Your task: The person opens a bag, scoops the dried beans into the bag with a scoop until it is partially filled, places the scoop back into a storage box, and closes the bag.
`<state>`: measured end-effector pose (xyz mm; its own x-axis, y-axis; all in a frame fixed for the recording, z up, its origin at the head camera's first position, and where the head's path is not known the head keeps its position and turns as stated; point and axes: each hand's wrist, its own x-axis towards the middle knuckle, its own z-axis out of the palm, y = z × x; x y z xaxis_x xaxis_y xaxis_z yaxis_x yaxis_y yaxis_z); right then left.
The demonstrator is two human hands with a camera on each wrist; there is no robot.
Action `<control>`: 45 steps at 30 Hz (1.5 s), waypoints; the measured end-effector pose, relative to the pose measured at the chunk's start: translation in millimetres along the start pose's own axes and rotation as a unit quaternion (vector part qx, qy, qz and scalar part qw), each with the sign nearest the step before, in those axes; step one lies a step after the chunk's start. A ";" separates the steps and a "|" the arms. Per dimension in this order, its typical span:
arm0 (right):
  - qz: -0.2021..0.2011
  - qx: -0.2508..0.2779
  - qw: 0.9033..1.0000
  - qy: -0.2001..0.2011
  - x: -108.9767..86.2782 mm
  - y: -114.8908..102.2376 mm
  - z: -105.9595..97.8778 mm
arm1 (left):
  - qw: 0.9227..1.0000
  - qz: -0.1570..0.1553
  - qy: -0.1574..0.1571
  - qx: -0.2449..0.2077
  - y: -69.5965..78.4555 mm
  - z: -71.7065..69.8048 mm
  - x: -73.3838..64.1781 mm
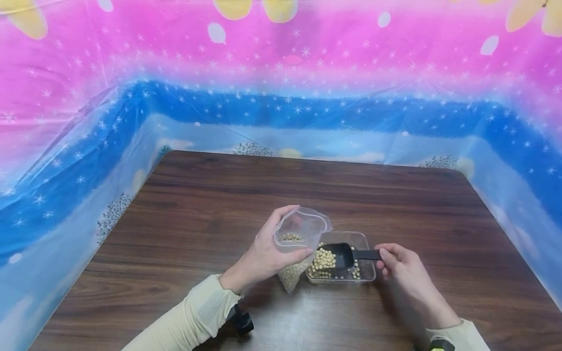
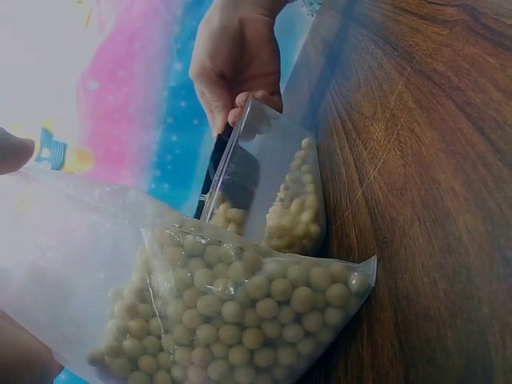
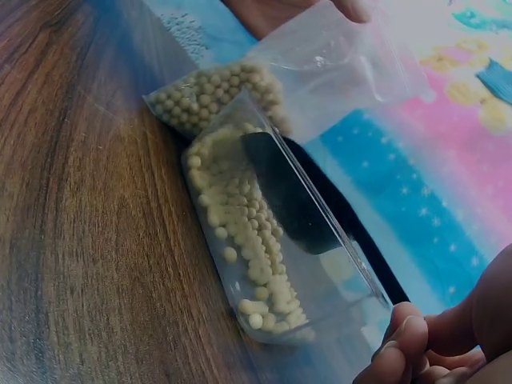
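My left hand (image 1: pixel 265 246) grips a clear plastic zip bag (image 1: pixel 307 225) near its mouth, which is spread wide. Round pale beans that look like soybeans (image 2: pixel 240 320) fill the bag's lower part. Just right of it stands a clear rectangular container (image 3: pixel 352 260) with more loose beans (image 3: pixel 256 232) along its bottom. My right hand (image 1: pixel 406 268) pinches the handle of a black scoop (image 1: pixel 344 256) from the right. The scoop's head is inside the container, with beans (image 1: pixel 324 258) at its front end. Whether its tip touches the bottom is hidden.
Everything stands on a dark wood-grain table (image 1: pixel 210 195). A pink and blue patterned cloth (image 1: pixel 263 107) hangs around the table's back and sides. A black strap piece (image 1: pixel 241 321) sits below my left sleeve.
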<state>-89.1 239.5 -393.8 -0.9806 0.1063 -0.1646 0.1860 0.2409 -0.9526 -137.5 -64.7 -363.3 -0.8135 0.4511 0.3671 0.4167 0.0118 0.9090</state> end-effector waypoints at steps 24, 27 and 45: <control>-0.143 0.345 0.927 -0.010 -19.8 -63.9 -36.8 | 1.000 -0.006 -0.004 0.011 -0.1 -0.3 1.7; -0.164 0.345 0.924 -0.015 -24.8 -78.7 -30.5 | 1.000 -0.007 -0.004 0.012 -0.1 -0.7 1.8; -0.234 0.174 0.954 0.072 -41.2 -116.0 7.0 | 1.000 -0.017 -0.005 0.023 2.1 -1.2 -0.4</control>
<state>-70.7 200.4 -278.3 -0.9279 0.2025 0.3130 -0.3269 -0.0387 -0.9443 -136.8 -65.9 -361.3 -0.8238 0.4582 0.3337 0.4070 0.0684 0.9109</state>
